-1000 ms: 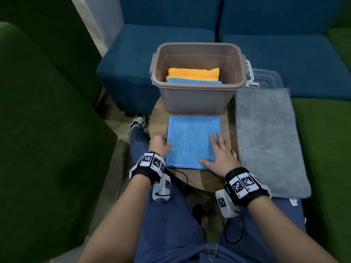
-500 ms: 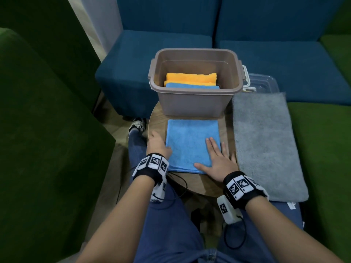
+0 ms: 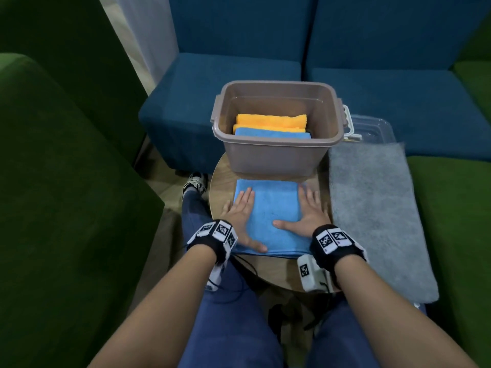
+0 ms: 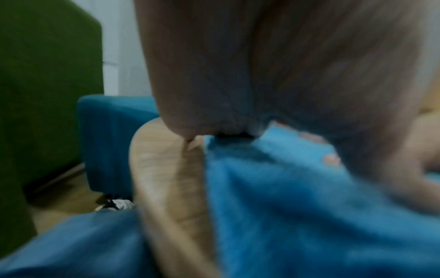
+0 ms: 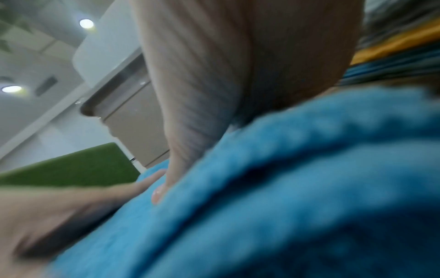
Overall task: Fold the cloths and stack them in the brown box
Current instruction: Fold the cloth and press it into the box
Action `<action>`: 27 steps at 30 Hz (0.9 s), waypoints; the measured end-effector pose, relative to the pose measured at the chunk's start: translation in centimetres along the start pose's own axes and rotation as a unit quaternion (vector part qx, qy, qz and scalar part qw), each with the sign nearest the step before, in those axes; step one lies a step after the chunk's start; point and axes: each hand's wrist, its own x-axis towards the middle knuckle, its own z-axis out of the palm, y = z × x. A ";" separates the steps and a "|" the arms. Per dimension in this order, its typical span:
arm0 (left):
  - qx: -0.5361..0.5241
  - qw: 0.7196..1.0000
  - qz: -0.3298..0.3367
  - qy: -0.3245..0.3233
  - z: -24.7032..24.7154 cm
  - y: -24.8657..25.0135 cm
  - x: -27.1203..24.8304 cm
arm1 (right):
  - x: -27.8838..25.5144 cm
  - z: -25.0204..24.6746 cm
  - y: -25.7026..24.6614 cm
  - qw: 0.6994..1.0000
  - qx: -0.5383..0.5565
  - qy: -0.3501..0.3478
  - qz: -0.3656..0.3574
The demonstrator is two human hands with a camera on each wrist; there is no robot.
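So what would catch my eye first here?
Probably the blue cloth folded on the round wooden table, both hands, left hand and right hand, lying flat on it. Just behind stands the brown box, with orange cloths and another blue one inside.

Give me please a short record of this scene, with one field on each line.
on table: folded light-blue terry cloth, on round wooden table
left hand: flat on cloth's left side
right hand: flat on cloth's right side
brown plastic box: behind the cloth; holds orange folded cloth and blue folded cloth
beside table: grey fluffy mat, at right
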 end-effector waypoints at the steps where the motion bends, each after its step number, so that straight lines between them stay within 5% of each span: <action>1: 0.020 1.000 -0.001 0.003 0.3 -0.1 -0.2 | 0.0 -0.2 0.3 1.000 0.012 0.001 0.002; 10: 0.161 0.987 -0.013 -0.006 -2.4 -1.1 -0.1 | -2.5 -0.2 -1.3 0.996 -0.060 0.002 0.061; 14: 0.301 0.953 0.012 0.035 -3.3 0.0 -1.6 | -4.4 0.1 -1.7 0.988 -0.121 0.018 0.094; 18: 0.164 0.976 0.114 0.091 -1.5 4.7 -3.2 | -2.8 -2.2 -2.2 0.991 -0.057 0.118 0.037; 21: 0.034 0.989 0.140 0.032 0.1 7.9 -3.2 | -1.1 -2.8 -2.0 0.991 -0.080 0.075 -0.080; 23: 0.052 0.990 0.130 0.028 0.8 9.0 -2.9 | -0.7 -2.7 -1.4 0.989 -0.108 0.031 -0.095; 27: 0.130 0.986 0.105 0.023 0.8 9.9 -2.3 | -0.7 -2.5 -0.8 0.977 -0.186 0.071 -0.071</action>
